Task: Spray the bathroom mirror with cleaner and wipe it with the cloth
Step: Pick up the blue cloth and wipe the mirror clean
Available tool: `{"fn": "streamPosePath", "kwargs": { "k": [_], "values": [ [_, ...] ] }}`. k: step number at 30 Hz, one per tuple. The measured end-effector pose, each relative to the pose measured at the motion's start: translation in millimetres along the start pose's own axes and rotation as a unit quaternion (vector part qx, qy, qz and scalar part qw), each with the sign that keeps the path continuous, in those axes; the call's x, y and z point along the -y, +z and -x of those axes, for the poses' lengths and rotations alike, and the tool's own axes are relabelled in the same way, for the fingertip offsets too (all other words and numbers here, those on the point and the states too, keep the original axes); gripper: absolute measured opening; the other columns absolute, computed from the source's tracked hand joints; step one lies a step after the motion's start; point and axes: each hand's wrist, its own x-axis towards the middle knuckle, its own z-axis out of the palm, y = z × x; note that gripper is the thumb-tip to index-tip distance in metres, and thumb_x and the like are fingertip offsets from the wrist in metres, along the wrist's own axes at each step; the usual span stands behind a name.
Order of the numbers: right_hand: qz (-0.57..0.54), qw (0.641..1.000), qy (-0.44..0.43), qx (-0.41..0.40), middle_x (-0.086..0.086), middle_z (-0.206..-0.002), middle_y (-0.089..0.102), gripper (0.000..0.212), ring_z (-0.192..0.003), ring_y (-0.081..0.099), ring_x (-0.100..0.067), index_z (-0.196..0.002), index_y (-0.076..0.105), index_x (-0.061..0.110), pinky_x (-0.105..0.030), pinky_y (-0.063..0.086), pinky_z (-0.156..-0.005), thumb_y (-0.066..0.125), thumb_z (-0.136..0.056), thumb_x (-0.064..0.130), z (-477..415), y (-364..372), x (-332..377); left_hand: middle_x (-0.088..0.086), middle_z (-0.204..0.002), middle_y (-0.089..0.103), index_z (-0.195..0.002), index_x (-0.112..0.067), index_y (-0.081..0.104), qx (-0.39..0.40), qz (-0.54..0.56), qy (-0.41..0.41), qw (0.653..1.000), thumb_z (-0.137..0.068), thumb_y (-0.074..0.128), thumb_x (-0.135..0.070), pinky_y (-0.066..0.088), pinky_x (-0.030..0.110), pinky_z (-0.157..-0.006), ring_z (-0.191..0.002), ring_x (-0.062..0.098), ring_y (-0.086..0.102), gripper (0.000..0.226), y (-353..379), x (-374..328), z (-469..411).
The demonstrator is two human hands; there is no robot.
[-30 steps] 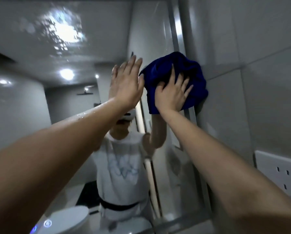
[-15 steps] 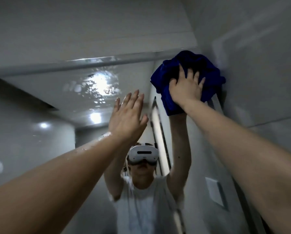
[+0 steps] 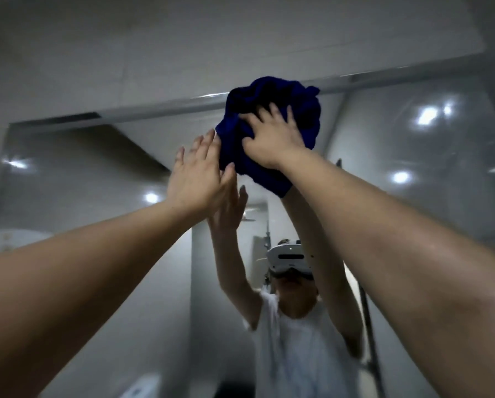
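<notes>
- The right hand (image 3: 272, 142) presses a bunched dark-blue cloth (image 3: 303, 110) against the bathroom mirror (image 3: 97, 182), its fingers splayed over the fabric rather than clenched
- The cloth sits high on the glass, its top overlapping the mirror's metal top frame (image 3: 154, 110)
- The left hand (image 3: 197, 173) is raised just left of the cloth, flat and holding nothing, fingers straight and together; the thumb lies at the cloth's lower edge
- Whether that palm touches the glass cannot be told
- The mirror reflects both raised arms and a white headset (image 3: 290, 258)
</notes>
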Motion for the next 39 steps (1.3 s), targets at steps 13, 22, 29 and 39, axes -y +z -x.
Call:
{"fn": "streamPosePath", "kwargs": {
  "k": [13, 22, 29, 39],
  "values": [
    [-0.04, 0.994, -0.08, 0.06, 0.0, -0.159, 0.013, 0.061, -0.147, 0.0, -0.022, -0.146, 0.026, 0.031, -0.044, -0.008, -0.118, 0.039, -0.087, 0.037, -76, 77, 231, -0.003, -0.159, 0.004, -0.15, -0.019, 0.007, 0.015, -0.067, -0.066, 0.995, -0.097, 0.028, -0.043, 0.001, 0.039, -0.119, -0.146, 0.012, 0.001, 0.062, -59, 256, 53],
    [-0.034, 0.989, -0.118, 0.081, 0.001, -0.16, 0.009, 0.061, -0.147, -0.003, -0.02, -0.147, 0.024, 0.032, -0.045, -0.005, -0.116, 0.039, -0.088, 0.036, -88, 128, 356, -0.003, -0.159, 0.003, -0.15, -0.022, 0.004, 0.057, -0.064, -0.114, 0.99, -0.097, 0.027, -0.045, -0.001, 0.037, -0.117, -0.145, 0.013, 0.002, 0.062, -55, 375, 118],
    [0.012, 0.975, -0.194, 0.108, 0.001, -0.159, 0.01, 0.061, -0.147, 0.0, -0.02, -0.147, 0.023, 0.034, -0.046, -0.005, -0.118, 0.038, -0.088, 0.037, -53, 160, 410, -0.003, -0.159, -0.002, -0.15, -0.021, 0.0, 0.118, -0.031, -0.157, 0.98, -0.098, 0.026, -0.041, -0.003, 0.036, -0.118, -0.146, 0.012, -0.003, 0.062, -39, 407, 201],
    [0.058, 0.913, -0.331, 0.232, 0.004, -0.16, 0.003, 0.057, -0.147, -0.003, -0.017, -0.149, 0.017, 0.038, -0.046, 0.006, -0.118, 0.03, -0.093, 0.044, 82, 203, 441, -0.003, -0.158, 0.009, -0.141, -0.019, 0.032, 0.182, -0.007, -0.119, 0.976, -0.098, 0.032, -0.036, -0.007, 0.029, -0.116, -0.145, 0.009, 0.002, 0.046, -43, 382, 289]
  ]
}}
